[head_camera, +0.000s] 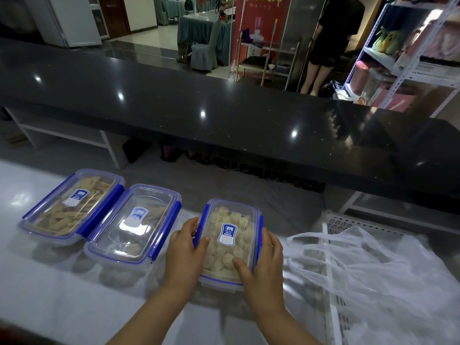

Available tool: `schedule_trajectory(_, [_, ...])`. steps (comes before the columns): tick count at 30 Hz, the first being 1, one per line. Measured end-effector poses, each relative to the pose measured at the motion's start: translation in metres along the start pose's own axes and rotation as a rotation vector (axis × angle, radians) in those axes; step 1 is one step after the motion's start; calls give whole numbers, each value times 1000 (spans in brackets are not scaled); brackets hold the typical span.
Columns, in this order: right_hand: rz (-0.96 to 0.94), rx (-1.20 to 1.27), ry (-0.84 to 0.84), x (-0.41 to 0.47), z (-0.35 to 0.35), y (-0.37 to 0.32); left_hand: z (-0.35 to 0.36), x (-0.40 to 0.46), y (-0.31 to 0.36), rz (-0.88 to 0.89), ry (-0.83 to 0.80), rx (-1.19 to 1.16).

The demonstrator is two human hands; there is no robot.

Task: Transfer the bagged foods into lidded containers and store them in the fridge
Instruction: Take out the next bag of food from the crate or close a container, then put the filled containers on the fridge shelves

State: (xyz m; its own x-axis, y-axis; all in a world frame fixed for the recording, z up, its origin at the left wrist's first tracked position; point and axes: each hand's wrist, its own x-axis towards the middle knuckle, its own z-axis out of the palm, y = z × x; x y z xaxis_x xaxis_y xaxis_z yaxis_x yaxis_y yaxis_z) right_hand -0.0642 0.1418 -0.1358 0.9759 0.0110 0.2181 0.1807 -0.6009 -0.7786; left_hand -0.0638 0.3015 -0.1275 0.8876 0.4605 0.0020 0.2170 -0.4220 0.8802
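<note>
Three clear containers with blue-clipped lids stand in a row on the white counter (49, 307). The right container (230, 227) holds pale round pieces, and its lid is on. My left hand (185, 250) grips its left side clip with the thumb on the lid. My right hand (261, 267) grips its right side, thumb across the lid's near end. The middle container (134, 225) holds pale food seen dimly through glare. The left container (72, 205) holds yellowish strips. Empty clear plastic bags (368, 275) lie crumpled to the right.
A white perforated tray (348, 224) lies under the bags at the right. A raised dark stone bar top (224, 115) runs across behind the counter. Beyond it stand a person in black, metal shelving at the right and a white fridge (72, 18) at far left.
</note>
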Motion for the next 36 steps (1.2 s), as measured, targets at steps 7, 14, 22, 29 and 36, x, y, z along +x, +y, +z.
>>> schedule_trajectory(7, [-154,-262,49,-2,-2,-9,-4,-1,1,27,-2,25])
schedule_trajectory(14, [279,-69,13,-12,-3,-18,-14,-2,5,-14,-109,-38])
schedule_trajectory(22, [561,50,21,-57,10,-43,-35,-17,-21,-213,-460,-295])
schedule_trajectory(29, [545,52,222,-113,8,-69,-57,-56,-9,-77,-496,-436])
schedule_trajectory(36, [532,-194,437,-169,-55,-71,-45,-118,40,-35,-636,-568])
